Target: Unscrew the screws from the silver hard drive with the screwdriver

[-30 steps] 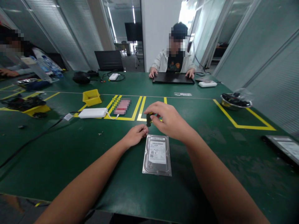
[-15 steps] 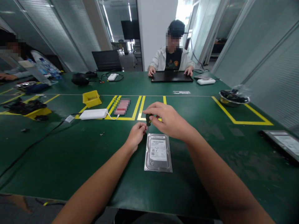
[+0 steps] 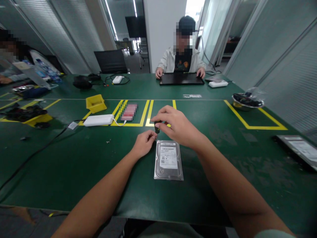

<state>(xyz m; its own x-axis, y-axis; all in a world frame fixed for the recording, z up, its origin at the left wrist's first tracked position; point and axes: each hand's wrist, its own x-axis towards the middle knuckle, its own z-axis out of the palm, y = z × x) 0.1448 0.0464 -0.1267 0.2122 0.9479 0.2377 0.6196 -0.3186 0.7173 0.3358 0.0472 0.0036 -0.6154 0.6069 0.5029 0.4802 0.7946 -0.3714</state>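
A silver hard drive (image 3: 169,162) with a white label lies flat on the green table in front of me. My right hand (image 3: 174,124) grips a short dark screwdriver (image 3: 157,127) by its handle, which points down at the drive's far left corner. Whether the tip sits in a screw is too small to see. My left hand (image 3: 145,143) is closed in a pinch beside that corner, fingertips close to the screwdriver's lower end. What those fingers hold, if anything, is hidden.
A second hard drive (image 3: 300,150) lies at the right edge. Left of centre are a white power strip (image 3: 99,120), a yellow bin (image 3: 96,103) and a pixelated pink item (image 3: 129,112). A bowl of dark parts (image 3: 247,100) stands at right. Across the table, a person (image 3: 184,61) holds a black panel (image 3: 182,78).
My view has shifted slightly. The left hand's fingers look more curled in beside the screwdriver, which stays at the same corner of the drive in my right hand.
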